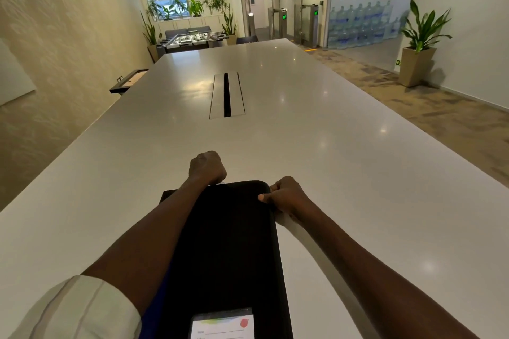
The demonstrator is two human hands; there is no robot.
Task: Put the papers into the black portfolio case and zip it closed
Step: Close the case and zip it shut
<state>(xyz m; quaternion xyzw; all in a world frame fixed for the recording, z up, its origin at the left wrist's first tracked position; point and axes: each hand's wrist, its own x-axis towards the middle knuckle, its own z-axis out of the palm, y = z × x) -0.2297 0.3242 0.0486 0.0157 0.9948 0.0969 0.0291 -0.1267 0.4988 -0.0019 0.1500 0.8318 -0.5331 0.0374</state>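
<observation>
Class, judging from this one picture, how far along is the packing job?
Done, it seems: no loose papers lie on the table. In hand: the left hand and right hand grip the black case at its far end. Left: whether the zip is finished cannot be seen.

Matt black cloth on the portfolio case (234, 242), soft-looking, without sheen. Under the case, smooth glossy white bench (344, 146), mirroring ceiling lights. At the case's near end, a clear plastic pocket (223, 323) over printed white paper. Left of the case, pale woven cloth sleeve (82, 311), rolled, matt.
</observation>
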